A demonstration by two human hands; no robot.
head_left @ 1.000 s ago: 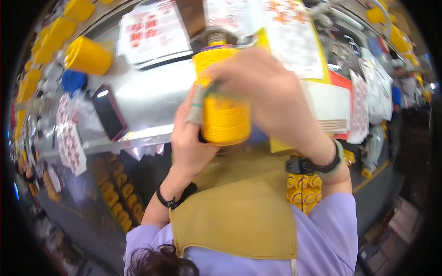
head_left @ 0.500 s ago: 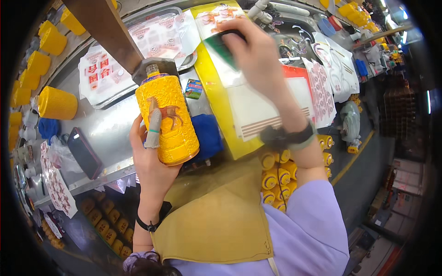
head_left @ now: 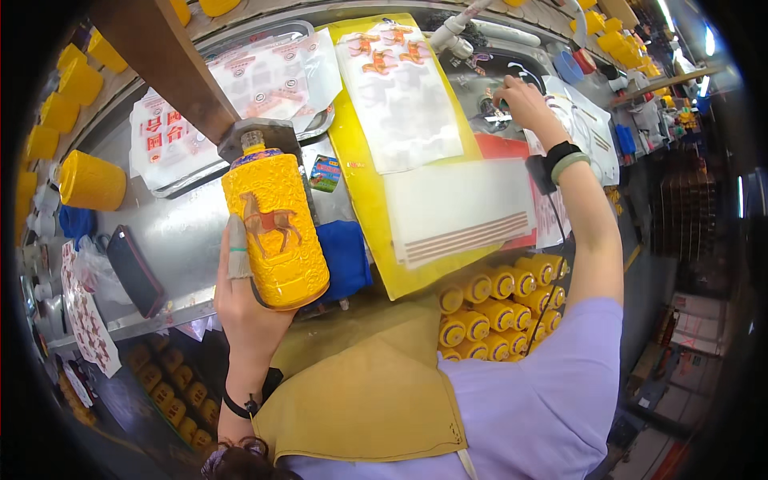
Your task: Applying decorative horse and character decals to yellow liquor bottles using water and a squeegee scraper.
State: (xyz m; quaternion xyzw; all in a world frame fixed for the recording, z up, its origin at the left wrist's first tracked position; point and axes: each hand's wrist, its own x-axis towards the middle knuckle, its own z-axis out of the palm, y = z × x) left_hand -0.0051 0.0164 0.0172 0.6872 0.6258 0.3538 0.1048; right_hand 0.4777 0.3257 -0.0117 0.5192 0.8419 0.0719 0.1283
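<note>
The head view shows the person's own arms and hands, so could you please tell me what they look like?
The right arm has a short lavender sleeve. The left hand wears a greyish finger cover with a green band, above a thin black wristband. The right hand is ungloved; its wrist carries a black band and a pale green bangle.

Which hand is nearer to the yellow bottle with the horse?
Left: the left hand holds the bottle; the right hand is away from it, beyond the yellow sheet.
</note>
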